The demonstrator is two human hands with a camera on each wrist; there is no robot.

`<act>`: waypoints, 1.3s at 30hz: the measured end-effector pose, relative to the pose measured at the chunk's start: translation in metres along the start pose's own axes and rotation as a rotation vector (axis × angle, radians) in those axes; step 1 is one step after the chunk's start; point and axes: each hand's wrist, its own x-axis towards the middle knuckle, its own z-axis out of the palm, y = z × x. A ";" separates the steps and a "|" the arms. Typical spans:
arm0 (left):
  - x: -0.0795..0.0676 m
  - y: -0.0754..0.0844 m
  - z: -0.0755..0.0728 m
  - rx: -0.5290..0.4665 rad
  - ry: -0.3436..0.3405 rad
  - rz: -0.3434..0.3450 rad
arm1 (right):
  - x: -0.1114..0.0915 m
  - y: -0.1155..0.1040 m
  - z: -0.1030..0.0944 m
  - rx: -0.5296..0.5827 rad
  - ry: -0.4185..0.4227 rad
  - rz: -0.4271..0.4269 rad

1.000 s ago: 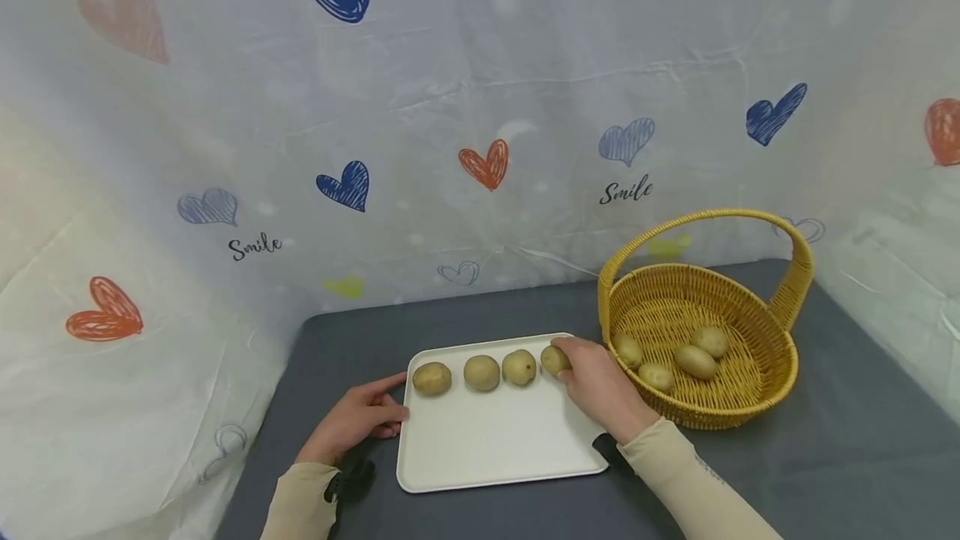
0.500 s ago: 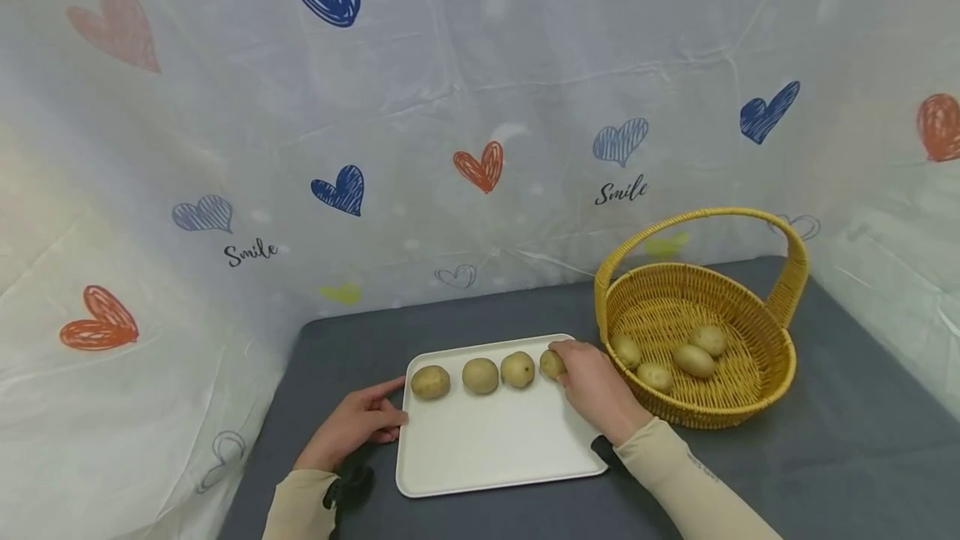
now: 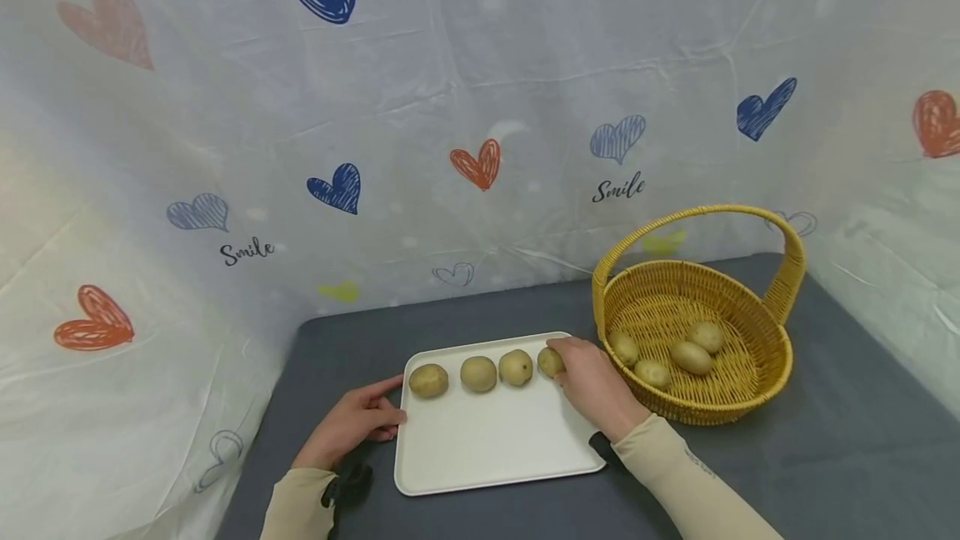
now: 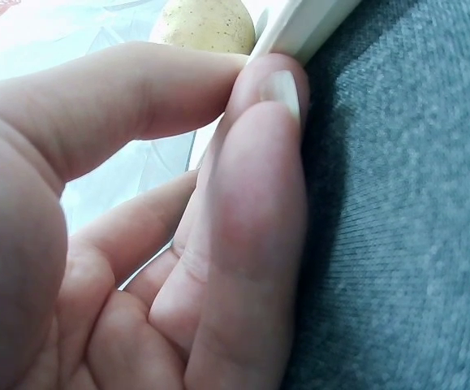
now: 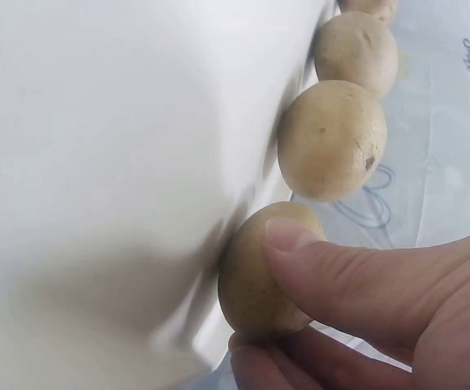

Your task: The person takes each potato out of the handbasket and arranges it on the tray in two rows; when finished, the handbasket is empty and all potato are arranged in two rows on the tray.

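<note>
- Tan sleeves (image 3: 302, 502) come up from the bottom of the frame, 1 left of the middle and 1 at the lower right.
- The left hand (image 3: 348, 430) is left of the middle, low down. Its tips touch the left edge of the tray. 1 finger pokes out straight. I can't tell if the hand pinches the edge.
- The white tray (image 3: 495, 444) lies flat in the lower middle, on the dark gray surface (image 3: 862, 457).
- The right hand (image 3: 596, 386) is right of the middle. It holds 1 small potato (image 3: 550, 362) with the thumb on 1 side and fingers on the other, at the tray's upper right corner.
- 3 more potatoes (image 3: 478, 374) sit in a row along the tray's top edge, left of the held potato.
- The yellow woven basket (image 3: 697, 415) stands at the right, with a big round handle. 4 potatoes (image 3: 691, 357) lie inside.
- At the back hangs a pale cloth (image 3: 420, 40) with blue, red and yellow hearts and the word "Smile" 2 times.
</note>
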 end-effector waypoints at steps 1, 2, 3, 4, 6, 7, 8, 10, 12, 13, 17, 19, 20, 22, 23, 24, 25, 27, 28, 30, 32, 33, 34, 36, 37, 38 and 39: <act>0.000 0.000 0.001 0.001 -0.001 -0.001 | -0.001 0.000 -0.001 0.000 -0.001 0.002; 0.001 0.001 0.002 0.003 -0.002 0.000 | -0.001 0.001 -0.002 0.001 -0.001 0.005; 0.002 0.001 0.002 0.003 -0.004 -0.001 | -0.002 0.001 -0.002 0.001 -0.002 0.009; 0.002 0.002 0.003 0.003 -0.007 0.001 | -0.003 0.002 -0.004 0.001 -0.003 0.010; 0.003 0.003 0.005 0.004 -0.013 0.004 | -0.004 0.002 -0.005 -0.004 -0.004 0.015; 0.004 0.003 0.006 0.004 -0.016 0.006 | -0.005 0.003 -0.006 -0.008 -0.002 0.015; 0.005 0.003 0.007 0.004 -0.020 0.008 | -0.006 0.003 -0.007 -0.013 0.001 0.014; 0.006 0.004 0.008 0.004 -0.026 0.012 | -0.007 0.003 -0.009 -0.025 0.016 0.004; 0.006 0.005 0.009 0.003 -0.028 0.010 | -0.009 0.001 -0.011 -0.031 0.030 -0.012; 0.007 0.005 0.009 0.003 -0.028 0.007 | -0.009 -0.001 -0.013 -0.028 0.034 -0.021; 0.005 0.006 0.010 0.010 -0.013 -0.018 | -0.014 -0.010 -0.024 0.015 0.018 -0.053; 0.004 0.005 0.009 0.017 -0.005 -0.023 | -0.018 -0.014 -0.033 0.039 0.008 -0.068; 0.003 0.005 0.009 0.018 -0.003 -0.024 | -0.020 -0.015 -0.039 0.047 0.009 -0.081; 0.003 0.004 0.007 0.023 -0.001 -0.024 | -0.026 -0.014 -0.051 0.056 0.008 -0.104; 0.002 0.004 0.006 0.023 0.000 -0.026 | -0.029 -0.012 -0.059 0.057 0.009 -0.116; 0.002 0.003 0.006 0.023 0.003 -0.028 | -0.033 -0.008 -0.065 0.055 0.006 -0.123; 0.002 0.003 0.005 0.024 0.006 -0.032 | -0.036 -0.004 -0.072 0.053 0.003 -0.124; 0.002 0.002 0.003 0.027 0.014 -0.038 | -0.044 0.008 -0.086 0.044 -0.006 -0.115; 0.002 0.002 0.002 0.027 0.016 -0.039 | -0.047 0.015 -0.092 0.042 -0.004 -0.106; 0.002 0.002 0.001 0.027 0.019 -0.038 | -0.054 0.029 -0.104 0.026 0.001 -0.070; 0.002 0.002 0.001 0.027 0.014 -0.038 | -0.059 0.042 -0.116 0.013 0.005 -0.046; 0.002 0.001 0.001 0.025 0.011 -0.038 | -0.061 0.047 -0.122 0.007 0.005 -0.035; 0.003 0.001 0.001 0.024 0.007 -0.039 | -0.062 0.052 -0.127 -0.002 -0.002 -0.022; 0.004 0.000 0.001 0.020 0.000 -0.044 | -0.063 0.059 -0.137 -0.020 -0.025 -0.017; 0.004 -0.001 0.001 0.021 -0.001 -0.046 | -0.063 0.062 -0.142 -0.019 -0.041 -0.015; 0.005 -0.001 0.002 0.019 -0.001 -0.047 | -0.062 0.064 -0.147 -0.018 -0.058 -0.016; 0.005 -0.002 0.002 0.021 0.002 -0.049 | -0.060 0.065 -0.151 -0.016 -0.076 -0.017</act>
